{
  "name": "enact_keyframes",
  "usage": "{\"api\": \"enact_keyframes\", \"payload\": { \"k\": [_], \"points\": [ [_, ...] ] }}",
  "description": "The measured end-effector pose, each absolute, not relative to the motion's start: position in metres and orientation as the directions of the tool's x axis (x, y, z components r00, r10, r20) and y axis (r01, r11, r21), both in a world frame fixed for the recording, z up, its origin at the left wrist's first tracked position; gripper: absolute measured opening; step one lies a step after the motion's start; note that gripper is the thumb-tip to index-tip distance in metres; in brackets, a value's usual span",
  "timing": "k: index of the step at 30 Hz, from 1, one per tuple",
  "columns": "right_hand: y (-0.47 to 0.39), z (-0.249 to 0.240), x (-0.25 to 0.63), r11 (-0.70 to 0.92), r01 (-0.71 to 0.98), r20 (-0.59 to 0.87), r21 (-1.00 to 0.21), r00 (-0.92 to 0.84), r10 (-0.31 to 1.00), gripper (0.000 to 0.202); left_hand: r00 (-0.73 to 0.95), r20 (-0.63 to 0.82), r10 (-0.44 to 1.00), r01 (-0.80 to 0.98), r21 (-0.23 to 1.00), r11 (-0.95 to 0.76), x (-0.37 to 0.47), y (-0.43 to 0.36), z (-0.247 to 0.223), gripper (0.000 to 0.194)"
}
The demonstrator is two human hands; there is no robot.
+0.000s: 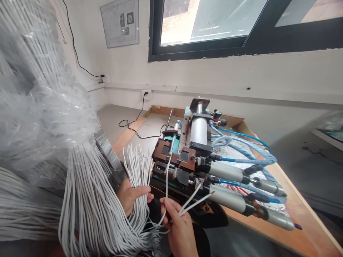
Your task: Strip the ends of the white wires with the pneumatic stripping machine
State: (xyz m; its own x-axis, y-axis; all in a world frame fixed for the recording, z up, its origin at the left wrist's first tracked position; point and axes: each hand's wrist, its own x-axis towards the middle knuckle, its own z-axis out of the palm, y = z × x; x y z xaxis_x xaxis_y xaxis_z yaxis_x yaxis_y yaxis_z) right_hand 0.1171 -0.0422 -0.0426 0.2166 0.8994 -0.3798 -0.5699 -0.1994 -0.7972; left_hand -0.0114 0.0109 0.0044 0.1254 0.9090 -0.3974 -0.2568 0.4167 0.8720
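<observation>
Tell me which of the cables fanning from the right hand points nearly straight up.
The leftmost cable in the right hand: it rises almost vertically to the brown blocks, while the other two cables slant up toward the right.

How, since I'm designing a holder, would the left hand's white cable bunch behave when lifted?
The cable bunch probably feels stiff above the left hand, where it stands upright; below, likely floppy, since it bends in curves.

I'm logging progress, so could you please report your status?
Left hand around white cable bundle. Right hand pinching several cables, one reaching the machine. Nothing visibly blocking.
</observation>
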Motion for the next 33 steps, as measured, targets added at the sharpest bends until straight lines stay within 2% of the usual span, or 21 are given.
{"api": "enact_keyframes", "payload": {
  "k": [3, 6, 9, 11, 13, 16, 17, 19, 20, 23, 25, 27, 30, 33],
  "points": [
    [-0.039, -0.044, 0.117, -0.208, -0.544, -0.371, -0.813, 0.208, 0.905, 0.031, 0.118, -0.361, 0.925, -0.249, 0.891, 0.379, -0.011, 0.01, 0.005, 0.025],
    [-0.035, -0.058, 0.116, -0.192, -0.405, -0.3, -0.894, 0.224, 0.927, 0.032, 0.084, -0.349, 0.933, -0.229, 0.905, 0.359, -0.011, 0.01, 0.007, 0.026],
    [-0.036, -0.09, 0.115, -0.199, -0.048, -0.204, -0.979, 0.179, 0.962, 0.036, 0.062, -0.329, 0.942, -0.227, 0.915, 0.334, -0.01, 0.01, 0.008, 0.026],
    [-0.039, -0.114, 0.116, -0.216, 0.259, -0.184, -0.941, 0.144, 0.972, 0.036, 0.064, -0.299, 0.952, -0.23, 0.924, 0.306, -0.011, 0.01, 0.008, 0.025],
    [-0.04, -0.128, 0.119, -0.256, 0.397, -0.192, -0.882, 0.195, 0.962, 0.028, 0.061, -0.29, 0.955, -0.234, 0.926, 0.296, -0.011, 0.01, 0.006, 0.027],
    [-0.035, -0.113, 0.124, -0.235, 0.496, -0.066, -0.836, 0.335, 0.94, 0.036, 0.059, -0.323, 0.944, -0.247, 0.912, 0.328, -0.011, 0.011, 0.006, 0.035],
    [-0.032, -0.101, 0.125, -0.16, 0.474, -0.004, -0.866, 0.313, 0.95, 0.034, 0.073, -0.319, 0.945, -0.257, 0.909, 0.327, -0.01, 0.011, 0.006, 0.036],
    [-0.026, -0.071, 0.123, 0.053, 0.289, 0.097, -0.956, 0.141, 0.985, 0.023, 0.108, -0.268, 0.957, -0.292, 0.912, 0.288, -0.007, 0.012, 0.008, 0.035],
    [-0.023, -0.058, 0.121, 0.106, 0.205, 0.126, -0.973, 0.085, 0.988, 0.019, 0.12, -0.234, 0.965, -0.314, 0.913, 0.261, -0.006, 0.012, 0.009, 0.034],
    [-0.018, -0.033, 0.111, 0.199, 0.042, 0.203, -0.979, 0.099, 0.974, 0.013, 0.135, -0.165, 0.977, -0.372, 0.905, 0.204, -0.003, 0.012, 0.012, 0.029],
    [-0.018, -0.03, 0.108, 0.177, -0.069, 0.162, -0.982, 0.178, 0.971, 0.015, 0.131, -0.199, 0.971, -0.369, 0.9, 0.234, -0.002, 0.011, 0.013, 0.024],
    [-0.018, -0.032, 0.108, 0.103, -0.174, 0.062, -0.979, 0.225, 0.972, 0.019, 0.116, -0.262, 0.958, -0.346, 0.893, 0.287, -0.003, 0.012, 0.013, 0.02],
    [-0.019, -0.037, 0.115, 0.016, -0.268, -0.051, -0.963, 0.243, 0.969, 0.025, 0.097, -0.326, 0.94, -0.329, 0.881, 0.339, -0.003, 0.012, 0.012, 0.02],
    [-0.018, -0.04, 0.12, -0.003, -0.341, -0.094, -0.94, 0.249, 0.964, 0.026, 0.082, -0.367, 0.927, -0.347, 0.861, 0.371, -0.002, 0.013, 0.012, 0.022]
  ]
}}
